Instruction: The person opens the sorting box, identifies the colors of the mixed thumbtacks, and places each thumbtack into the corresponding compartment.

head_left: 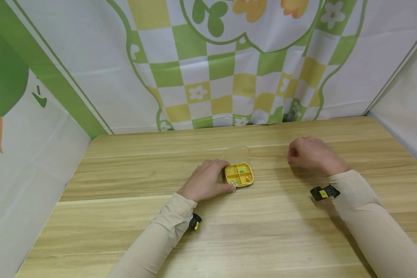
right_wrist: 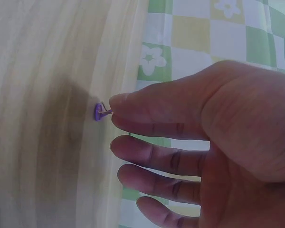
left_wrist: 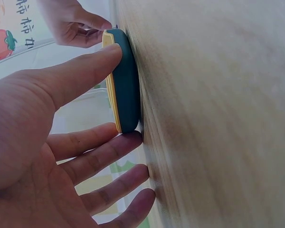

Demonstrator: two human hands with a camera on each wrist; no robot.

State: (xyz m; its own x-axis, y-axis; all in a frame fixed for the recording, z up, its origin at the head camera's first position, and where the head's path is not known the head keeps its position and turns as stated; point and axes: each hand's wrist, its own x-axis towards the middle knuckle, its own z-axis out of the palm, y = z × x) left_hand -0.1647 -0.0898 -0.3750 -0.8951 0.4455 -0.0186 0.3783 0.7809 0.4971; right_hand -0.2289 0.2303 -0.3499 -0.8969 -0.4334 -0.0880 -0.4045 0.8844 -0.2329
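My left hand holds a small yellow pill box by its sides, thumb at the near edge and fingers at the far one. The box stands on the table with its clear lid folded back. Dividers make four compartments: a green piece lies at the back right, an orange one at the front right and two small round pieces at the front left. In the left wrist view the box's outer shell is dark teal. To the right, my right hand pinches a small purple earring by its thin metal wire, between thumb and index finger.
The wooden table reaches back to a green, yellow and white checked curtain. White cloth walls flank both sides. A black band with a yellow tag is on each wrist.
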